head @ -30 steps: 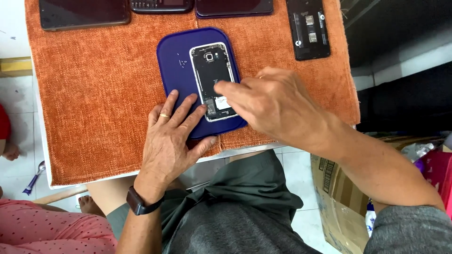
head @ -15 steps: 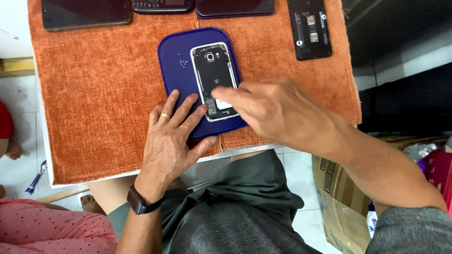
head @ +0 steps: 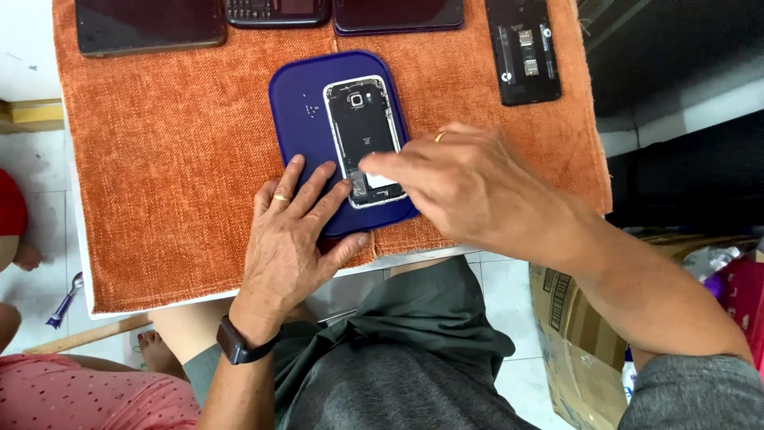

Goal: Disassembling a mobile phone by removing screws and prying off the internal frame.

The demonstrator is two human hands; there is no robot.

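Left hand [head: 290,239] flat, fingers spread, pressing blue plastic mat [head: 306,119]; right hand [head: 461,187] pinching white tab on opened black phone [head: 362,127].

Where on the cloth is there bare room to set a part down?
Bare orange cloth lies between the blue mat and the table's left edge, below the dark devices. A smaller patch sits right of the right hand, under the opened black phone. The mat is crowded.

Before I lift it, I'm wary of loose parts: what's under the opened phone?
The opened phone lies on a blue mat over an orange cloth. Anything beneath the phone itself is hidden.
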